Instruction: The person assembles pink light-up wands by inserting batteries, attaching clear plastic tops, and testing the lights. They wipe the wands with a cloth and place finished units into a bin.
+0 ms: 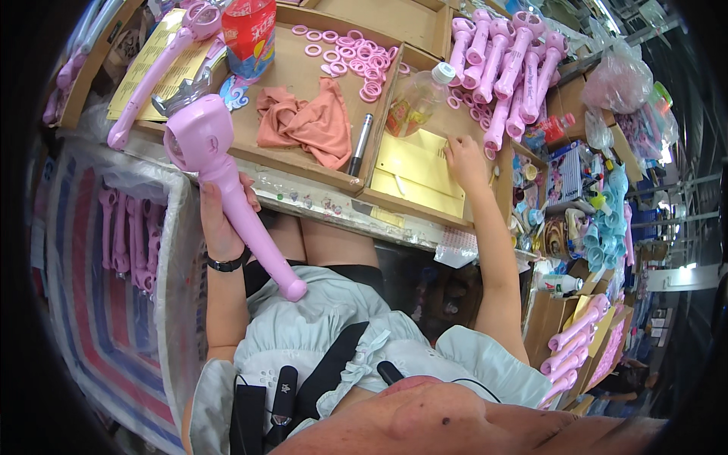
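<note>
My left hand (221, 216) is wrapped round the handle of a pink toy wand (241, 205), just below its chunky head. The wand slants across my lap, its head up and a grey crown-shaped piece (186, 89) on top. Over in the right cardboard tray, my right hand (466, 163) has its fingers curled together at the edge of a yellow card (421, 167). Whatever those fingertips pinch, if anything, is too small to make out. Loose pink rings (479, 114) and a pile of pink wands (506, 64) lie just beyond that hand.
The left tray holds more pink rings (356, 57), an orange cloth (307, 125) and a marker (362, 144). A clear bottle (419, 98) leans in the right tray; a red-labelled drink bottle (249, 38) stands at the back left. A striped bag-lined bin (114, 318) with wands sits left.
</note>
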A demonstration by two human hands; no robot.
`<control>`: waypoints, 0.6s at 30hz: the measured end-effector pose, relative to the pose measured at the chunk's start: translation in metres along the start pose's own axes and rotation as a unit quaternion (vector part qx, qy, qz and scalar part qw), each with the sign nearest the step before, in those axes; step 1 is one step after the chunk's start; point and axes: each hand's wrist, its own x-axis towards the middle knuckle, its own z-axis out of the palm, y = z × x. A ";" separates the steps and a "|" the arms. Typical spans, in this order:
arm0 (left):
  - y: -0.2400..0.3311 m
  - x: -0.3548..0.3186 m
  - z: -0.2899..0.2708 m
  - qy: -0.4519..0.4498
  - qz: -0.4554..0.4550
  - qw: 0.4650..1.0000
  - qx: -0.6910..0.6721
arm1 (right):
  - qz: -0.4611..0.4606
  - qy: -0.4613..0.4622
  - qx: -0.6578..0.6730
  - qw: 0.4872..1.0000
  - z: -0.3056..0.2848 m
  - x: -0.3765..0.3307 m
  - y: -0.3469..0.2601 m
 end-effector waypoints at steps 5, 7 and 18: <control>0.002 0.000 -0.001 0.001 0.002 1.000 -0.005 | 0.004 -0.008 0.029 1.000 0.004 0.000 0.002; 0.001 0.001 -0.002 0.002 0.000 1.000 -0.007 | 0.011 -0.013 0.023 1.000 0.005 0.000 0.003; -0.003 0.001 -0.007 0.017 -0.005 0.999 -0.026 | 0.027 -0.030 0.090 0.995 -0.006 -0.001 0.002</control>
